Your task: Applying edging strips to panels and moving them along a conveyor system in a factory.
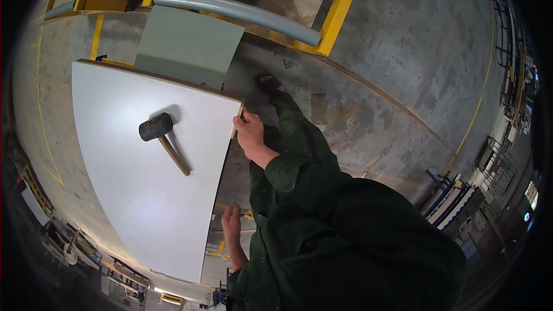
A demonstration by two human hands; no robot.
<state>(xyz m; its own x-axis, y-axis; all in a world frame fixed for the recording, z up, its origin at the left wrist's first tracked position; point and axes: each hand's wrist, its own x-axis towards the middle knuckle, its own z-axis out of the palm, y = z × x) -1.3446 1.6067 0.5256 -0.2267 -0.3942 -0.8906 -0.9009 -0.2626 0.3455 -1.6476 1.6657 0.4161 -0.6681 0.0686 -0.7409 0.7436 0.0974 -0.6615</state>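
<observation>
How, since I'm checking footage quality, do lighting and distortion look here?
Head view: soft glare on the white panel, the rubber mallet casts a shadow to its right; head view: fisheye distortion bows the panel's left edge and a grey roller, corners fall black.

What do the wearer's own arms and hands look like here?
The left hand and right hand are ungloved. The right sleeve is dark green cloth, loose-looking, ending near the wrist; the left forearm shows more bare length.
</observation>
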